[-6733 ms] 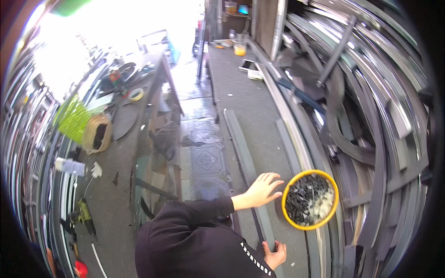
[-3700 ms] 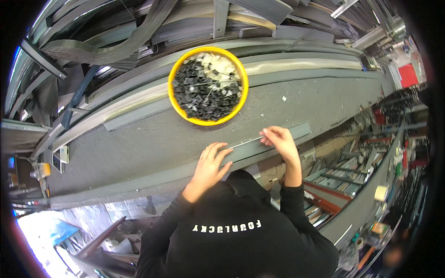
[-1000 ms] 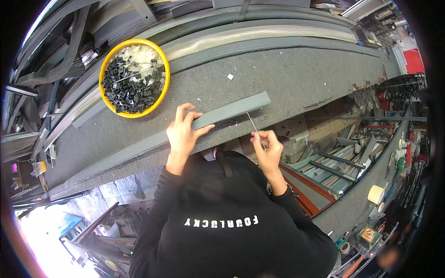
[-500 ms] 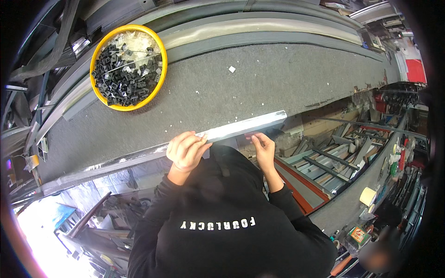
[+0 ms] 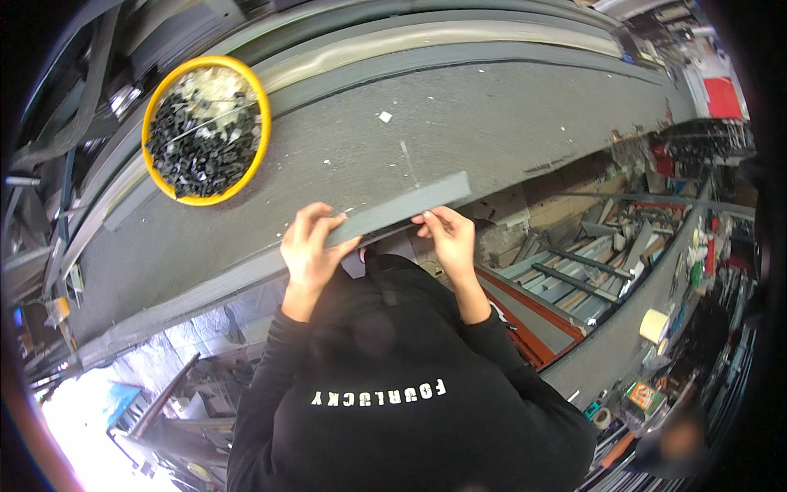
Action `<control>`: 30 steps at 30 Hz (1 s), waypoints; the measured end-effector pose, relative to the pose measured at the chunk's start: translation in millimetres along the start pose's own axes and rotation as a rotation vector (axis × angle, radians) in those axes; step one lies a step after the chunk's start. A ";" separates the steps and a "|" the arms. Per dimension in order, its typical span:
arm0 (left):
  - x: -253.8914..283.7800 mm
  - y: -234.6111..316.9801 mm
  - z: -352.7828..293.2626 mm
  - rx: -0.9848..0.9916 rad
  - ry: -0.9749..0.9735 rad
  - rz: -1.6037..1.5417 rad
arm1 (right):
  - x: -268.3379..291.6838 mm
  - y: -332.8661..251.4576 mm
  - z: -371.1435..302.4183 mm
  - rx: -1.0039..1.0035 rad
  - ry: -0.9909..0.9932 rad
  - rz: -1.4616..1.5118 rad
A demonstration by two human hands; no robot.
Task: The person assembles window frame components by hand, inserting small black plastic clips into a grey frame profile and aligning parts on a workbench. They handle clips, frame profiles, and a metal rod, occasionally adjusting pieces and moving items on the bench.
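Note:
A short grey profile bar [image 5: 403,207], straight and flat-faced, lies slanted over the front edge of the bench, its far end pointing up to the right. My left hand [image 5: 307,250] is closed round its left end, thumb on the near side and fingers on the far side. My right hand [image 5: 449,240] is at the near edge of the bar, toward its right end. Its thumb and forefinger are pinched together against or just beside that edge; anything between them is too small to make out.
A yellow-rimmed bowl [image 5: 265,123] of small black and clear plastic pieces sits at the back left of the grey bench [image 5: 328,131]. Long profiles [image 5: 443,34] run along the back. A rack of cut lengths [image 5: 574,258] stands to the right, near a tape roll [image 5: 654,325].
The bar has been rolled in my left hand, so a dull grey face now shows instead of a bright one. My right hand remains close to its near edge. The view has shifted slightly.

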State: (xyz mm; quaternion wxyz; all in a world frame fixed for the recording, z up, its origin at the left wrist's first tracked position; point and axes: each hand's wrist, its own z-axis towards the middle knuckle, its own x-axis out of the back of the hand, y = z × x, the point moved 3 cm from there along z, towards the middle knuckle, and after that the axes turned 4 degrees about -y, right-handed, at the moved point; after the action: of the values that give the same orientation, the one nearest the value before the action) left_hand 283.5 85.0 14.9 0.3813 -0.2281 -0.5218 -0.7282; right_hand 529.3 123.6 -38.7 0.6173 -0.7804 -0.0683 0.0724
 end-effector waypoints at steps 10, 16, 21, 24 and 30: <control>-12.3 -3.1 23.7 0.102 -0.148 0.044 | 153.9 6.0 4.2 -0.041 0.907 -0.698; -19.6 9.2 18.3 0.077 -0.156 -0.085 | 182.9 20.2 25.3 0.121 0.928 -0.632; -15.7 11.8 14.5 0.035 -0.213 -0.098 | 155.6 -28.3 3.0 -0.069 0.824 -0.821; -8.2 30.2 19.7 0.073 -0.315 -0.247 | 112.2 -84.2 -29.4 -0.232 0.590 -0.849; 8.8 93.9 4.9 -0.356 -0.888 -1.046 | -9.1 -181.0 -95.9 0.188 -0.429 0.235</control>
State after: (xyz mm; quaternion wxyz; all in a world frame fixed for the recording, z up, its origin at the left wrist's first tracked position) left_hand 352.4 71.4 78.1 -0.3105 -0.2819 -0.5421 -0.7282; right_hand 536.2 71.7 159.6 0.6458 -0.6890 -0.0996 0.3134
